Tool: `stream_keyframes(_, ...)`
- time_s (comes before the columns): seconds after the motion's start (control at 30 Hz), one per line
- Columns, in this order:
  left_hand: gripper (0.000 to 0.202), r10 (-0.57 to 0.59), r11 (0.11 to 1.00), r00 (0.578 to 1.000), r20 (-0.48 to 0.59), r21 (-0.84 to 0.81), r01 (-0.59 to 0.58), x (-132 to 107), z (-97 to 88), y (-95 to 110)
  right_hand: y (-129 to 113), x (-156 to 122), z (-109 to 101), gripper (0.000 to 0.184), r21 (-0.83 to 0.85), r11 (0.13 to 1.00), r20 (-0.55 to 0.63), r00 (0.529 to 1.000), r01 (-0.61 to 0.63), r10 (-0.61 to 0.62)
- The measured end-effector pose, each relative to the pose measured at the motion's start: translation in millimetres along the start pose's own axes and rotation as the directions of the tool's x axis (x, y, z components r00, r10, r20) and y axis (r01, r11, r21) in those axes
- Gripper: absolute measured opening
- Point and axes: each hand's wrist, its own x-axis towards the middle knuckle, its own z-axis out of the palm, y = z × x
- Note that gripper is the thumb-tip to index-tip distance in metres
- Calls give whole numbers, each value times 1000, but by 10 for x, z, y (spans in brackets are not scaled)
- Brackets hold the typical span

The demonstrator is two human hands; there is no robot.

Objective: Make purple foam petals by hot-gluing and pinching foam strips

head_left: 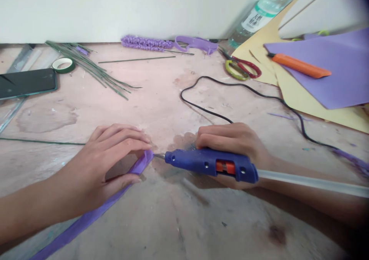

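Note:
My left hand (112, 160) pinches the end of a long purple strip (86, 221) between fingers and thumb; the strip trails down to the lower left. In my right hand (230, 137) is a blue hot glue gun (190, 160), lying sideways with its metal nozzle pointing left. The nozzle tip meets or nearly meets the strip's end at my left fingertips. A translucent glue stick (311, 182) sticks out of the gun's back. The gun's handle and trigger are hidden by my right hand. A green stem wire (43, 141) runs behind my left hand.
Along the back lie green wires (95, 68), green tape (63, 65), a phone (29, 83), a fringed purple piece (147, 43) and scissors (240, 67). At right are a bottle (256, 18), purple sheet (331, 64), yellow sheet (305, 104) and orange cutter (300, 65). A black cord (253, 92) curves behind my right hand.

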Motion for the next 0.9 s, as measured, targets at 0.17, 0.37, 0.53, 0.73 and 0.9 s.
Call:
stream_keyframes(0.17,46,28,996,999,-17,81,-26,-17,-8,5,57,-18,-197,21,-186,978,-63,994,-97,87)
stream_keyframes(0.37,36,144,983,989,45,112,-148,46,-8,39,459,1,-365,19,-453,879,-32,988,-148,150)
stream_keyframes(0.53,32,70,995,997,13,-66,-69,159,12,91,546,49,-516,46,-476,860,-72,983,-183,170)
stream_keyframes(0.73,14,-28,995,992,123,-90,39,362,-51,126,83,71,-483,39,-472,876,-149,988,-100,33)
stream_keyframes(0.9,16,27,992,982,186,-122,-4,481,-89,122,-229,40,-314,35,-452,892,-121,991,-7,-54)
